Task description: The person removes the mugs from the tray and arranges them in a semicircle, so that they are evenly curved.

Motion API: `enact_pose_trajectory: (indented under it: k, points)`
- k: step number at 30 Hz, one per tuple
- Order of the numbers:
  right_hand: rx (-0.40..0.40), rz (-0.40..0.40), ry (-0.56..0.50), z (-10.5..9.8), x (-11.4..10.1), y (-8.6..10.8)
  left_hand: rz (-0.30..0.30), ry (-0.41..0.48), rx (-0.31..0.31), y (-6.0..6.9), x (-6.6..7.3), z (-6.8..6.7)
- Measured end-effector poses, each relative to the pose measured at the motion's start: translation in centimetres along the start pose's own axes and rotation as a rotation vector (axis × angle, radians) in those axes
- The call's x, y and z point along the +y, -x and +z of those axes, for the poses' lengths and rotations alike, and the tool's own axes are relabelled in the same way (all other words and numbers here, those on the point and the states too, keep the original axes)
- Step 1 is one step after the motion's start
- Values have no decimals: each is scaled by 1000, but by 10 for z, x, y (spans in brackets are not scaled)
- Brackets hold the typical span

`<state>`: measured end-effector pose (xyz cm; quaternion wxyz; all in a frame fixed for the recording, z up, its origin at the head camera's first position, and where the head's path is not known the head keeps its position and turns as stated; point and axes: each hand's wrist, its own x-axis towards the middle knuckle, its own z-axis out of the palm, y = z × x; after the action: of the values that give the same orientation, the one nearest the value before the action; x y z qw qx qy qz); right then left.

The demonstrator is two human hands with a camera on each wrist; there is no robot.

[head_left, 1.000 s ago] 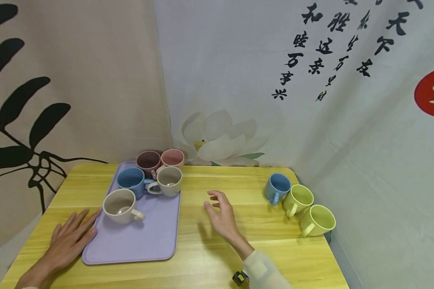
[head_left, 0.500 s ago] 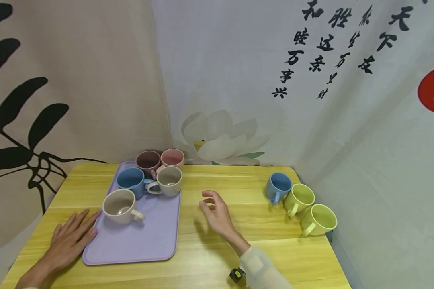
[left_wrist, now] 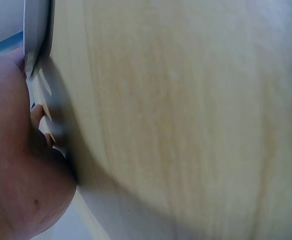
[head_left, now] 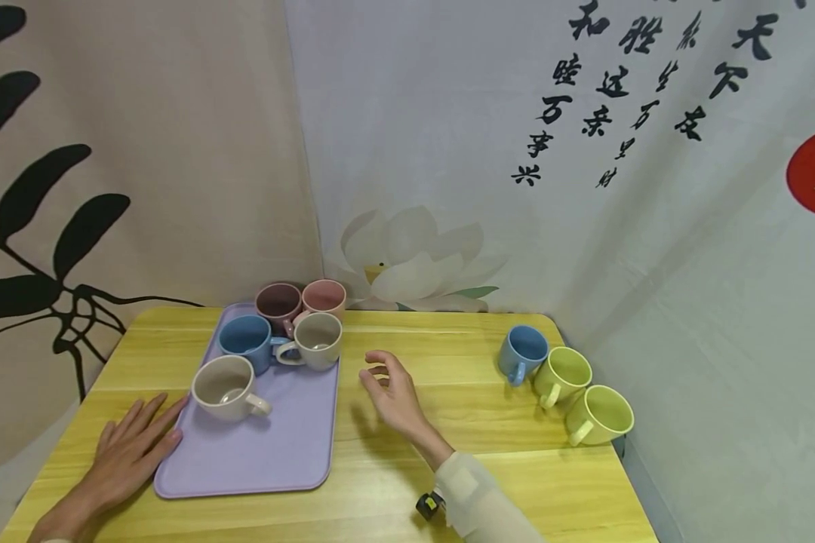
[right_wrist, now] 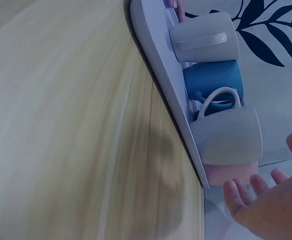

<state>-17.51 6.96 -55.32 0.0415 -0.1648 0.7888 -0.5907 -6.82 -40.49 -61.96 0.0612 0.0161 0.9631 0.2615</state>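
Observation:
My left hand [head_left: 132,456] lies with its fingers spread on the table and touches the left edge of a lilac tray [head_left: 272,460]. Just right of the tray, my right hand [head_left: 397,396] hovers over the table, fingers loosely bent and holding nothing. On the tray stand a white mug [head_left: 220,392] nearest the left hand, a blue mug [head_left: 241,339], a second white mug [head_left: 322,351], a dark mauve mug [head_left: 275,302] and a pink mug [head_left: 326,294]. That second white mug [right_wrist: 228,137] is nearest the right hand [right_wrist: 273,205] in the right wrist view.
A smaller blue mug [head_left: 521,351] and two yellow-green mugs, one [head_left: 562,375] behind the other [head_left: 601,415], stand by the right edge of the wooden table [head_left: 380,483]. A curtain with printed characters and a flower [head_left: 421,256] hangs behind the table.
My right hand has moved left, towards the tray, holding nothing. The left hand and all the mugs have stayed where they were.

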Motion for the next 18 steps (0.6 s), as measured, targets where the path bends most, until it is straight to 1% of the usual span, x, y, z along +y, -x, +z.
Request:
enact_pose_trajectory:
  k: [5, 12, 18]
  points:
    - [-10, 3, 0, 9, 0, -7, 4, 7, 5, 1, 0, 1]
    - [-38, -37, 7, 28, -2, -15, -8, 5, -1, 1, 0, 1]
    - [-79, -61, 3, 47, -8, -16, -4, 10, 0, 1, 1, 0]
